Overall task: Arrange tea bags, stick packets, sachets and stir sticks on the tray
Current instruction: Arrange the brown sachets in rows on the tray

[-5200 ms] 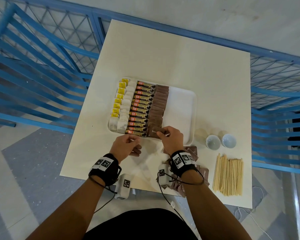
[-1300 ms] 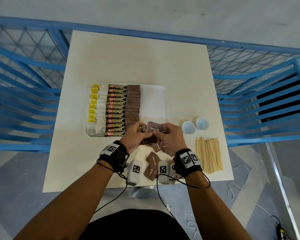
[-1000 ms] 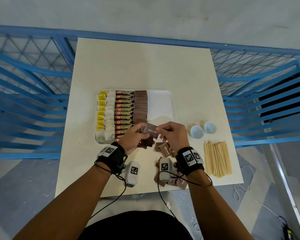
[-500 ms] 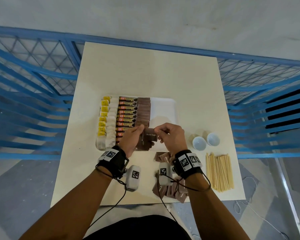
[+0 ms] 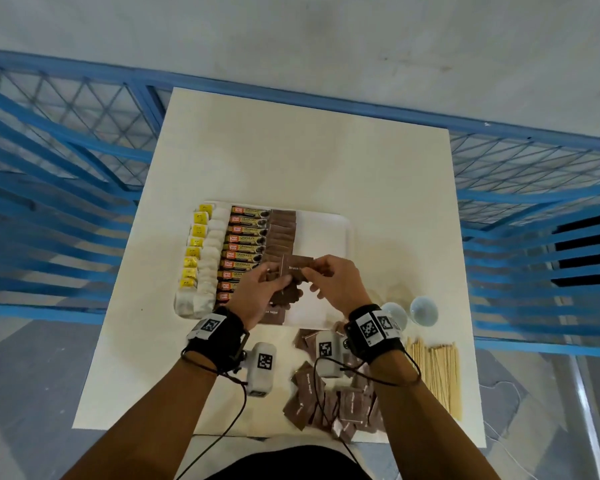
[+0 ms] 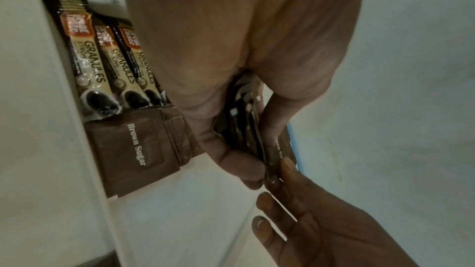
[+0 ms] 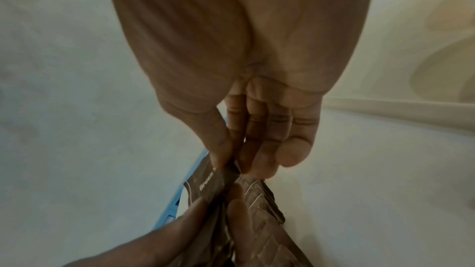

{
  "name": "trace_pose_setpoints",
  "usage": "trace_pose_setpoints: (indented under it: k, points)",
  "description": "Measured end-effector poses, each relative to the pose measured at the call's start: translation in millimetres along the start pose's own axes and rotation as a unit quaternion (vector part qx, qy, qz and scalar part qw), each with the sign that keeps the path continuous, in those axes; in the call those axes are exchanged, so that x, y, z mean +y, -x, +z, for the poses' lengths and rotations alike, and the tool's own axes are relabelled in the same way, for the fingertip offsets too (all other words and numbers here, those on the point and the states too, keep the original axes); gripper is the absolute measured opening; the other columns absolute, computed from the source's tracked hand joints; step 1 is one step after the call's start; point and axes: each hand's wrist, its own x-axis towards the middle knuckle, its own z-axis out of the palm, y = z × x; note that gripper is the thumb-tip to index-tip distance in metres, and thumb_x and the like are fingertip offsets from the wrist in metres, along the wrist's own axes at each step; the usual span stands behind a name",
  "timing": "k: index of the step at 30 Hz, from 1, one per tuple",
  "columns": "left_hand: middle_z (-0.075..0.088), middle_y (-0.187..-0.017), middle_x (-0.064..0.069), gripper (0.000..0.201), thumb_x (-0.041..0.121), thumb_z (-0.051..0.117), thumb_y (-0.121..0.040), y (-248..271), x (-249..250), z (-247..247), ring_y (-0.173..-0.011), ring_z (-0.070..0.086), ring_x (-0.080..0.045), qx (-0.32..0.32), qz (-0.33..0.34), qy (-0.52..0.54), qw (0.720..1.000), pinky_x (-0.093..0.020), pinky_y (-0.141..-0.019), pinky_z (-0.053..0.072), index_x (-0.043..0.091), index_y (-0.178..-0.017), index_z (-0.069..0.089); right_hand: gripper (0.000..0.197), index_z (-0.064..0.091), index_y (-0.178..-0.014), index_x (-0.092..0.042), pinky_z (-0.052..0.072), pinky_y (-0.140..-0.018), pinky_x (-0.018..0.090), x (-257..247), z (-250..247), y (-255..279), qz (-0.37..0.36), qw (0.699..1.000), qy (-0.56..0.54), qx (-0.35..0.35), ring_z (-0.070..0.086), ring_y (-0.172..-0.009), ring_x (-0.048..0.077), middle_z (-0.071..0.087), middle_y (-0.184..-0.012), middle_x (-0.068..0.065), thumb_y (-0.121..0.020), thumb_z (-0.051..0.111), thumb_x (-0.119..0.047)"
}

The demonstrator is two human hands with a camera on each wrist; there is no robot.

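**Figure: Sachet peeled from a hand-held stack above the tray**

Compared with the frame five seconds earlier, both hands have left the near end of the brown column and risen over the tray's near edge, now working a stack in the air. The left hand [image 5: 262, 291] curls round a stack of brown sugar sachets [image 6: 244, 127], thumb on one face and fingers on the other. The right hand [image 5: 333, 282] pinches the top sachet [image 5: 297, 266] by its right end between thumb and forefinger. That sachet's long axis runs from 9 to 3 o'clock, matching the sachets already laid. The brown sugar column [image 5: 281, 230] lies at 11 o'clock from the pinch, closer to the left hand. The bare tray floor [image 5: 323, 233] lies at 12 o'clock, directly beyond the right hand. A further column probably begins there, though the wrist views do not settle this.

Stick packets [image 5: 248, 233] and tea bags [image 5: 201, 244] fill the tray's left part. Loose sachets [image 5: 329, 396] lie on the table [image 5: 291, 150] at 6 o'clock, under the right wrist. Stir sticks [image 5: 437, 372] and two small cups [image 5: 409, 311] sit at 4 o'clock, well apart. The left hand's own stack stands between the pinched sachet and the filled column.
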Motion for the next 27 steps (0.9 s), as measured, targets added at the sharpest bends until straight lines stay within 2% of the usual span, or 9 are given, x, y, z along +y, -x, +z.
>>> trace_pose_setpoints:
  k: [2, 6, 8, 12, 14, 16, 18, 19, 27]
  points:
    - [0.074, -0.112, -0.023, 0.026, 0.005, 0.063, -0.098, -4, 2, -1, -0.093, 0.074, -0.04, 0.017, -0.007, 0.008, 1.0, -0.056, -0.087, 0.056, 0.002, -0.124, 0.062, 0.009, 0.069, -0.095, -0.016, 0.051, -0.058, 0.023, 0, -1, -12, -0.013, 1.0, 0.012, -0.003, 0.068, -0.061, 0.009, 0.075, -0.081, 0.001, -0.09, 0.075, -0.02]
    - [0.078, -0.099, -0.013, 0.021, -0.001, 0.059, -0.097, -10, 8, -10, -0.083, 0.077, -0.028, 0.034, -0.036, 0.043, 0.998, -0.036, -0.063, 0.062, 0.009, -0.115, 0.066, 0.007, 0.068, -0.089, -0.022, 0.053, -0.064, 0.023, -6, -8, -51, 0.0, 0.998, 0.016, 0.056, 0.07, -0.067, 0.01, 0.073, -0.083, -0.004, -0.09, 0.075, -0.024]
    - [0.078, -0.093, -0.009, 0.028, -0.008, 0.055, -0.095, -10, 10, -16, -0.079, 0.077, -0.024, 0.033, -0.047, 0.051, 0.997, -0.034, -0.061, 0.061, 0.009, -0.115, 0.066, 0.008, 0.069, -0.091, -0.022, 0.054, -0.073, 0.028, -6, -9, -74, 0.008, 0.995, 0.038, 0.09, 0.071, -0.076, 0.017, 0.072, -0.086, -0.004, -0.089, 0.075, -0.027]
    - [0.074, -0.106, -0.018, 0.035, -0.011, 0.05, -0.094, -8, 9, -27, -0.089, 0.075, -0.03, 0.038, -0.052, 0.051, 0.997, -0.037, -0.062, 0.061, 0.006, -0.121, 0.065, 0.014, 0.074, -0.1, -0.012, 0.036, -0.062, 0.0, -5, -8, -104, 0.018, 0.989, 0.075, 0.128, 0.062, -0.081, 0.013, 0.068, -0.086, -0.004, -0.09, 0.073, -0.022]
    - [0.072, -0.111, -0.024, 0.035, -0.012, 0.049, -0.095, -8, 8, -33, -0.095, 0.073, -0.037, 0.037, -0.053, 0.066, 0.996, -0.038, -0.062, 0.061, 0.004, -0.122, 0.063, 0.014, 0.074, -0.101, -0.008, 0.032, -0.059, -0.006, -2, -7, -113, 0.023, 0.987, 0.078, 0.136, 0.059, -0.076, 0.011, 0.069, -0.085, -0.001, -0.09, 0.073, -0.017]
    - [0.072, -0.109, -0.025, 0.034, -0.013, 0.048, -0.095, -8, 7, -37, -0.093, 0.074, -0.04, 0.039, -0.053, 0.08, 0.995, -0.037, -0.059, 0.06, 0.004, -0.121, 0.062, 0.014, 0.074, -0.102, -0.009, 0.035, -0.066, -0.003, 0, -5, -118, 0.025, 0.987, 0.088, 0.135, 0.059, -0.076, 0.011, 0.069, -0.085, -0.001, -0.09, 0.073, -0.017]
    - [0.073, -0.105, -0.025, 0.034, -0.013, 0.047, -0.095, -9, 7, -39, -0.09, 0.074, -0.04, 0.043, -0.053, 0.088, 0.994, -0.036, -0.057, 0.059, 0.003, -0.121, 0.061, 0.014, 0.075, -0.101, -0.01, 0.044, -0.077, 0.013, 3, -2, -122, 0.026, 0.986, 0.097, 0.132, 0.061, -0.08, 0.013, 0.072, -0.087, 0.001, -0.09, 0.073, -0.017]
    - [0.073, -0.105, -0.025, 0.034, -0.014, 0.047, -0.095, -9, 6, -40, -0.089, 0.074, -0.041, 0.043, -0.053, 0.09, 0.994, -0.036, -0.056, 0.058, 0.002, -0.121, 0.061, 0.013, 0.075, -0.101, -0.01, 0.044, -0.077, 0.016, 4, -1, -123, 0.025, 0.986, 0.101, 0.134, 0.061, -0.079, 0.012, 0.073, -0.089, 0.002, -0.09, 0.073, -0.018]
    - [0.071, -0.111, -0.029, 0.035, -0.014, 0.047, -0.094, -12, 2, -38, -0.093, 0.072, -0.044, 0.045, -0.056, 0.102, 0.992, -0.037, -0.058, 0.059, 0.001, -0.123, 0.06, 0.014, 0.075, -0.102, -0.012, 0.034, -0.056, -0.005, 6, -1, -130, 0.029, 0.983, 0.104, 0.149, 0.058, -0.076, 0.008, 0.065, -0.083, -0.005, -0.09, 0.073, -0.019]
